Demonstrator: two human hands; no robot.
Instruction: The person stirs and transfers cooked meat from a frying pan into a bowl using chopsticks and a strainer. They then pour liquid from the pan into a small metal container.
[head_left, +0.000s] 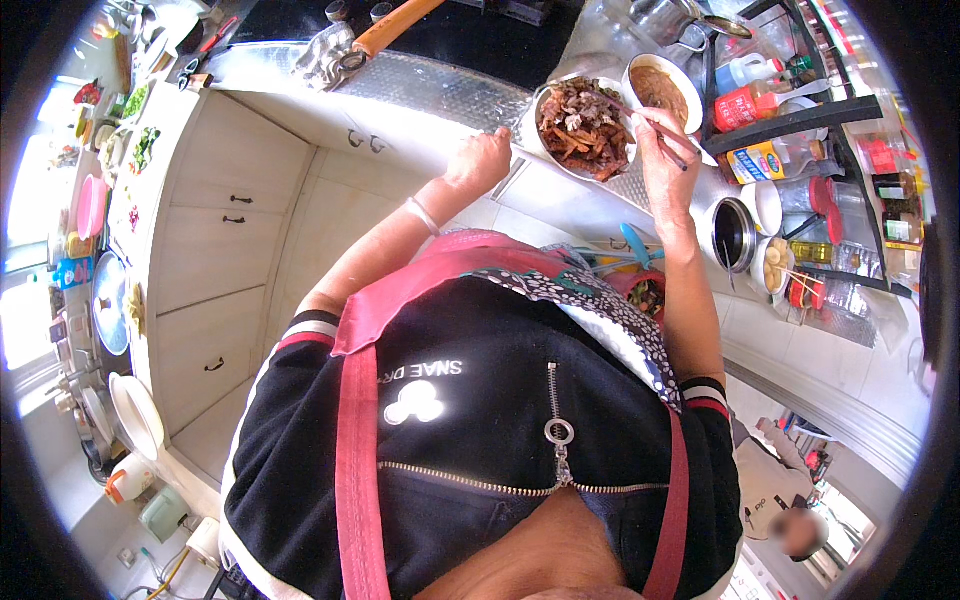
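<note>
My right hand (664, 161) grips a pair of wooden chopsticks (670, 135), whose tips reach over a white bowl (529, 127) at the counter's edge. Brown fried strips and darker shredded pieces (581, 124) fill this bowl. Just behind the hand stands a second white bowl (701, 112) with a brownish sauce or batter (660, 88). My left hand (484, 159), its fingers curled closed, is held left of the filled bowl, in front of the metal-covered counter edge; nothing can be seen in it.
A wooden-handled utensil (394, 26) lies by the black stove (480, 45). On the right, a rack (795, 124) holds bottles, near a steel pot of dark liquid (733, 234) and a bowl of pale round pieces (772, 264). White cabinets (217, 225) line the left. Another person (776, 487) is at lower right.
</note>
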